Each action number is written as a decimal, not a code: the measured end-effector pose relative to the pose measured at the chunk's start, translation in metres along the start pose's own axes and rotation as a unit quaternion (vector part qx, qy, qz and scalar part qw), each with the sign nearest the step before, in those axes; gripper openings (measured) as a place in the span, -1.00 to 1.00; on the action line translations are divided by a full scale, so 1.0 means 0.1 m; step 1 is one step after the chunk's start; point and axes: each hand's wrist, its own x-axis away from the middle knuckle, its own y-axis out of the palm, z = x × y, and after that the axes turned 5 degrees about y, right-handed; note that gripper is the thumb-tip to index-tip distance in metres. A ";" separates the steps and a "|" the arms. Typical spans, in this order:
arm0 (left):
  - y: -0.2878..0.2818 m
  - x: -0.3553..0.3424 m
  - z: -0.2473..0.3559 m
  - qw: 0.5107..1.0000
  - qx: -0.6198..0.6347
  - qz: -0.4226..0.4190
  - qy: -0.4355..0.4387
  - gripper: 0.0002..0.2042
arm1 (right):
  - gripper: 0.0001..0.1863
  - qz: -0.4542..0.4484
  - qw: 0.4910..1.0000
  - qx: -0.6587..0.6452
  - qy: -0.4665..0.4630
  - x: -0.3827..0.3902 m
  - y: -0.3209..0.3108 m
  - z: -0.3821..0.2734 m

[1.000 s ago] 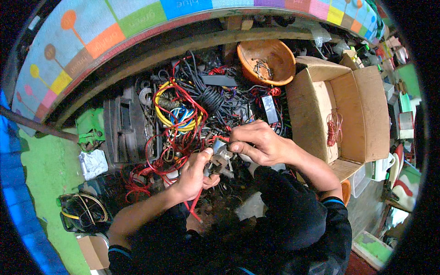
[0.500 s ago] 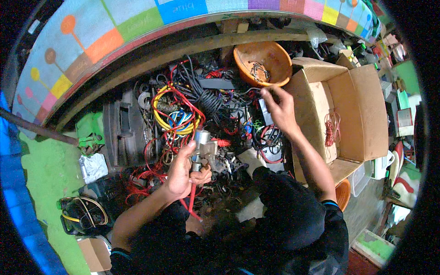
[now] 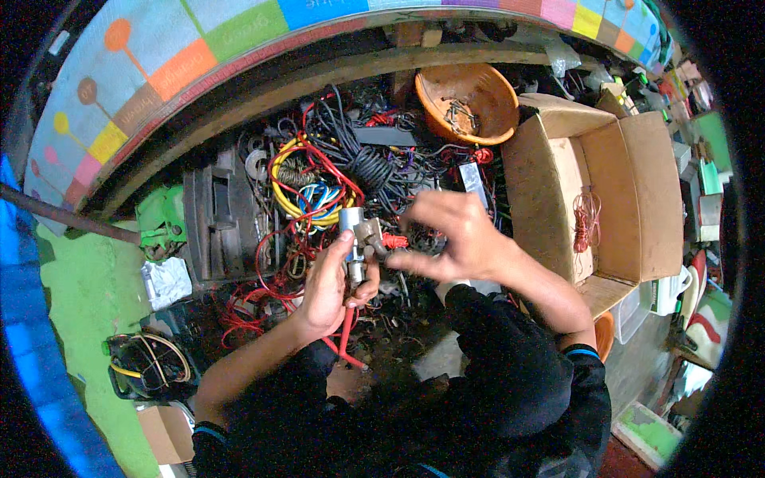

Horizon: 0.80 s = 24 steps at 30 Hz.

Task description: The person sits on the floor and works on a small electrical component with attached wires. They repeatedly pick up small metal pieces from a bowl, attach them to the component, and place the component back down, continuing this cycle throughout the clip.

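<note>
Gripped upright in my left hand (image 3: 323,295) is a silver metal part (image 3: 351,227), a cylinder with a squarish bracket on its right side. Red hoses (image 3: 347,334) hang just below that hand. My right hand (image 3: 450,235) is slightly blurred at the right of the part, thumb and fingers spread around its bracket side, with no held object visible between them. A small red piece (image 3: 394,240) shows beside the bracket. Behind my hands lie tangled black cables (image 3: 366,167), red wires and a coiled yellow hose (image 3: 279,175).
An orange bowl (image 3: 490,88) with small metal pieces is at the back; right of it stands an open cardboard box (image 3: 653,199) holding red wire. A black plastic case (image 3: 207,247), a green jack (image 3: 159,227) and a coiled-hose device (image 3: 135,378) are left. A colourful padded board (image 3: 215,56) arches across the top.
My right hand moved from the part up toward the bowl, then came back down beside the part with fingers spread. My left hand now holds the part upright and slightly right of before.
</note>
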 end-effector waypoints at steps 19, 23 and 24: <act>-0.11 0.07 -0.13 0.968 -0.240 0.008 0.071 -0.67 | -0.75 -0.307 0.950 -0.039 0.034 -0.07 -0.12 -0.21; -0.05 0.08 -0.10 0.941 -0.323 -0.007 0.099 -0.72 | -0.74 -0.394 0.907 -0.139 0.059 -0.12 -0.24 -0.03; -0.04 0.07 -0.10 0.940 -0.327 -0.010 0.099 -0.72 | -0.76 -0.407 0.898 -0.159 0.055 -0.13 -0.23 0.02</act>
